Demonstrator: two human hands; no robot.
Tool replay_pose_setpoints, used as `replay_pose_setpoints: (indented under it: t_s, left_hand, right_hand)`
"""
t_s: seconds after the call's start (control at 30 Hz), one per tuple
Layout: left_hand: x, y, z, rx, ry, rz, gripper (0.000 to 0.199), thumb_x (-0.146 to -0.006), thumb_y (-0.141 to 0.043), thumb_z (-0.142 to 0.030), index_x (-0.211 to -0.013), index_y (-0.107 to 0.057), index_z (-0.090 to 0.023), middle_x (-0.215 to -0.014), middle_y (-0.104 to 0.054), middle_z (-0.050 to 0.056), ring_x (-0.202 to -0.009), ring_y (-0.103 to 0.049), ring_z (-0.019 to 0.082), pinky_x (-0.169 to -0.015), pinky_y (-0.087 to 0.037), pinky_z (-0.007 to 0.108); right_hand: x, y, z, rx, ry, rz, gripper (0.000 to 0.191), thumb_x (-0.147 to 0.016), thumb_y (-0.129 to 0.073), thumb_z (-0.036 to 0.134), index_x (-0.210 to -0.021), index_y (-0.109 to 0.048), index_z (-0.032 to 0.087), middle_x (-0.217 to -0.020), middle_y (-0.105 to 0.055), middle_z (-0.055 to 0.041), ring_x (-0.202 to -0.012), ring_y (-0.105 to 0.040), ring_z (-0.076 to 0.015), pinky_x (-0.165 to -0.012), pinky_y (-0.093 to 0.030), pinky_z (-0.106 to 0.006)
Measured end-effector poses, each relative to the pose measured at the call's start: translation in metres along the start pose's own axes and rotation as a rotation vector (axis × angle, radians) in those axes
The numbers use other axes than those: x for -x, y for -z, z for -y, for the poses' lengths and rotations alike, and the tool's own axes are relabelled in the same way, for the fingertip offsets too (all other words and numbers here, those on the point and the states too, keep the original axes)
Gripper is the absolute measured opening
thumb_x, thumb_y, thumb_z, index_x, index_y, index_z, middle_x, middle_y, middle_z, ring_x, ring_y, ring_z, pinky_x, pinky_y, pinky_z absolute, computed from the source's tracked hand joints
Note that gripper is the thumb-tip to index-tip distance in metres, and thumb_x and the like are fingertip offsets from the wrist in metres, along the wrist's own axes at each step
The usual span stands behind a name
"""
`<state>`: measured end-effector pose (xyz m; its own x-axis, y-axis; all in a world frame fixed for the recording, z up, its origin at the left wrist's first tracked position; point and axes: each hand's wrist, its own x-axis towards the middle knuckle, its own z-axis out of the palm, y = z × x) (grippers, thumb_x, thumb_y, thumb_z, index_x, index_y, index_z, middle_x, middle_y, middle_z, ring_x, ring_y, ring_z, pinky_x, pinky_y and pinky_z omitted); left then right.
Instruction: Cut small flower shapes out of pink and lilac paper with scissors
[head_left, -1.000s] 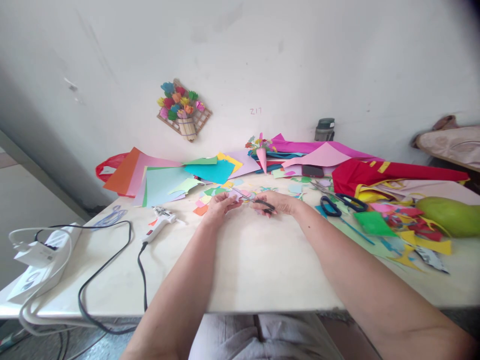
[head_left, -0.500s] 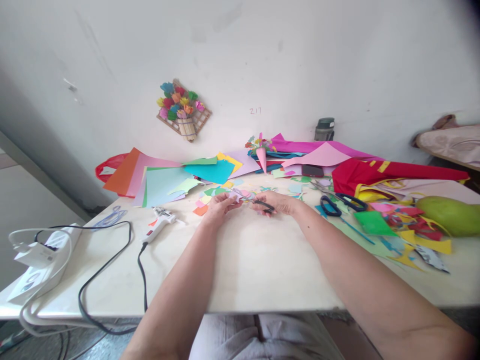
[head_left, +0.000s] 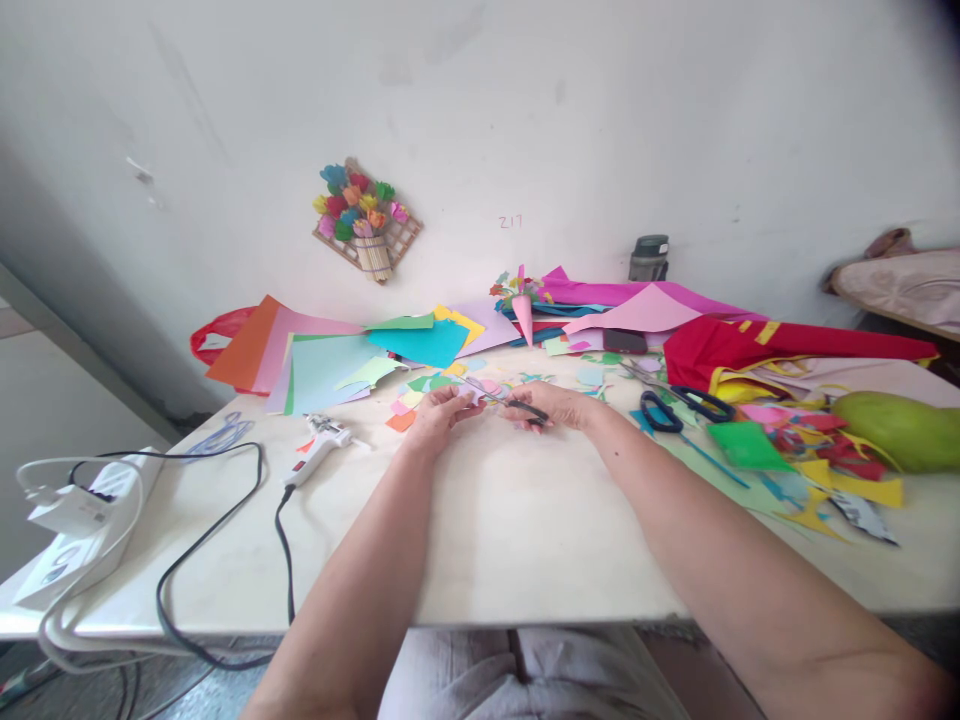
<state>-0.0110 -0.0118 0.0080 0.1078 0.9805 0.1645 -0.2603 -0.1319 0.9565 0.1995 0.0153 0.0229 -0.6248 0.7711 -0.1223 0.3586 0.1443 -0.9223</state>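
One hand, the left hand [head_left: 442, 415], pinches lilac paper [head_left: 470, 394] over a pale table [head_left: 525, 540]; the right hand [head_left: 555, 404] grips black-handled scissors [head_left: 529, 410] beside it. Beyond, a pink cone [head_left: 523, 320] holds small flowers [head_left: 504, 289], and a wall-hung stick vase [head_left: 373, 258] holds bright blooms [head_left: 351, 200].

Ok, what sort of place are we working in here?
Most likely a papercraft worktable, though what kind of room is hard to tell: coloured paper sheets lie along the back, a glue gun rests on the left, and the right hand holds scissors.
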Motion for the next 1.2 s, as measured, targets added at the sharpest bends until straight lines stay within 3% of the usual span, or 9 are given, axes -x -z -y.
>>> replay_pose_setpoints:
  t_s: [1.2]
  left_hand:
    - [-0.001,0.001,0.000,0.043,-0.006,-0.005,0.035,-0.055,-0.089,-0.037,-0.064,-0.065,-0.014,-0.074,-0.072,0.007,-0.077,-0.069,0.019,-0.085,-0.055,0.036]
  right_hand:
    - [0.011,-0.008,0.018,-0.011,0.022,-0.067,0.021,-0.074,-0.071,0.029,-0.070,-0.055,0.016,-0.051,-0.050,0.0057,-0.040,-0.043,-0.0054,-0.038,-0.033,-0.017]
